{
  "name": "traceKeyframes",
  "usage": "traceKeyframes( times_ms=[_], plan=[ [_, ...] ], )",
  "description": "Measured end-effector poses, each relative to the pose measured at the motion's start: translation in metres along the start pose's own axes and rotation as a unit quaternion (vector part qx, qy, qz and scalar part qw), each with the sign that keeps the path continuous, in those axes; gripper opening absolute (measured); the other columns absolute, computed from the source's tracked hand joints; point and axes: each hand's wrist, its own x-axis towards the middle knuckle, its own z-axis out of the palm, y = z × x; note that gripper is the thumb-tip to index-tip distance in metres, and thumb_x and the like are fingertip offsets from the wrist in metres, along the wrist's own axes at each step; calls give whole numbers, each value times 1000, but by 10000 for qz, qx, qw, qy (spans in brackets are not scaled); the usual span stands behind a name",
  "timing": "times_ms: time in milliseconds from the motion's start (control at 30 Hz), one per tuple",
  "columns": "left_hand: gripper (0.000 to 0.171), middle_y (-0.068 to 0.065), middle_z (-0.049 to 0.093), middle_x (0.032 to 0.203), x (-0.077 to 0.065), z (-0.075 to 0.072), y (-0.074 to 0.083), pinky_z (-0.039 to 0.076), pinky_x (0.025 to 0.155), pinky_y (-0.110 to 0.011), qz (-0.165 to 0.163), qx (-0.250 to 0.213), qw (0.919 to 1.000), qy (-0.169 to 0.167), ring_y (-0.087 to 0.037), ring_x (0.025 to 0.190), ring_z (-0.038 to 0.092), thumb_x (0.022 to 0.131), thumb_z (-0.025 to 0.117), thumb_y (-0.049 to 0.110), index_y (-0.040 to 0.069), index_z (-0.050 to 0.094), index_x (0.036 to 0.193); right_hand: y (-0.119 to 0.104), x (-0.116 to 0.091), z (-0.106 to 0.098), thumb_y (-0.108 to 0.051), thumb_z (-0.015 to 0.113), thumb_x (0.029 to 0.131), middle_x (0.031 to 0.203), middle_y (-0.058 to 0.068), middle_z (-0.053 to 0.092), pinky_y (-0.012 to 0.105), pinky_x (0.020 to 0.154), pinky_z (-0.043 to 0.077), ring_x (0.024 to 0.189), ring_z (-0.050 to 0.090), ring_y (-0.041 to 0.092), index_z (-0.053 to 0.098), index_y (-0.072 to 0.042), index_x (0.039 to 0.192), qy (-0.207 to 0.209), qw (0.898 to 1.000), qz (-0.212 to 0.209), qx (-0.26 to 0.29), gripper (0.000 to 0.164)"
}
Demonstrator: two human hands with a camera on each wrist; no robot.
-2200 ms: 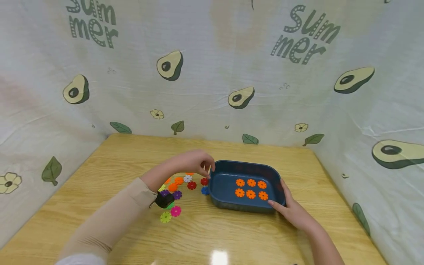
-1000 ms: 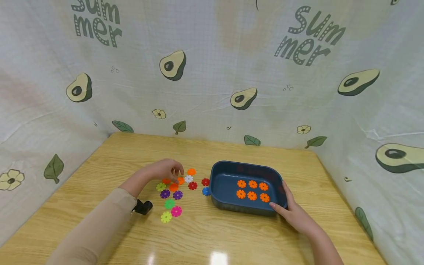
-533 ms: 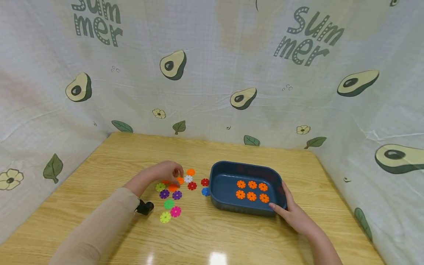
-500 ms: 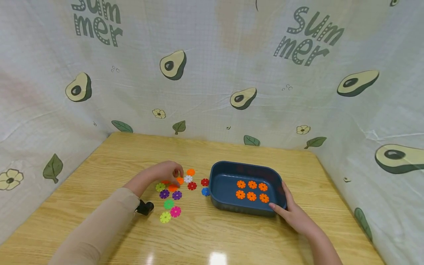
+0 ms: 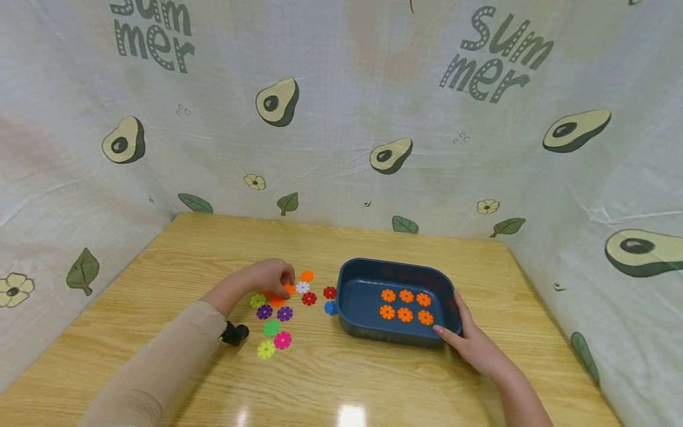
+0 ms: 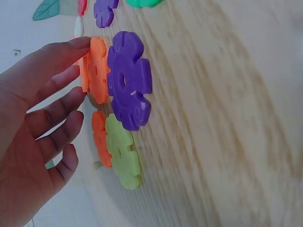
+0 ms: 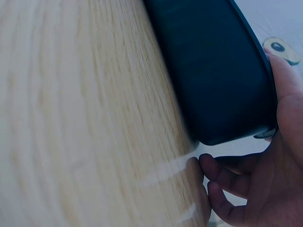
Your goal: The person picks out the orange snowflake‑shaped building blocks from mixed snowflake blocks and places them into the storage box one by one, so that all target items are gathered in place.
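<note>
In the head view my left hand is low over the loose plastic flower discs left of the dark blue tub. Its thumb and fingertips curve around the edges of an orange flower disc, pinching it close to the tabletop. A purple disc and a yellow-green disc lie close by. My right hand grips the right end of the tub, its thumb over the rim and its fingers outside the wall. Several orange discs lie in two rows inside the tub.
Around the left hand lie a white disc, red disc, blue disc, green disc, pink disc and others on the wooden table. A printed curtain closes off the back and sides.
My left hand has moved left from the tub's left rim to the loose discs, and its fingers have drawn in around an orange disc. My right hand stays on the tub.
</note>
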Motion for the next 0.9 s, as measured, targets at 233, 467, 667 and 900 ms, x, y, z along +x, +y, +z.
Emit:
traceKeyframes(
  times_ms=[233,467,667,900],
  plan=[
    [23,0,54,81,0,0,2,45,68,-32,63,-23,10000,-3,-17,74,48,77,84,17,14,64,88,-2,1,-2,-37,58,98,155,33,-8,69,106,13,137,6,58,-19,-14,153,-83,9999,70,-16,98],
    [27,1,59,88,-1,-8,4,48,71,-32,300,-75,9994,180,-17,78,52,76,85,20,14,63,92,-3,3,-3,-37,58,98,155,34,-9,70,105,13,137,5,58,-20,-14,153,-104,9999,104,-44,98],
    [27,2,61,90,-2,-20,20,50,71,-31,563,94,9976,381,-16,79,56,79,83,19,14,64,97,-2,5,-5,-39,57,98,156,32,-9,69,106,12,138,4,57,-19,-15,154,-112,9998,141,2,97],
    [25,4,62,88,-3,-31,45,50,69,-29,843,70,9949,544,-15,78,57,80,80,17,13,64,99,-2,7,-8,-39,57,98,156,32,-9,70,106,12,138,5,57,-19,-15,153,-151,9998,103,-1,97]
  ],
)
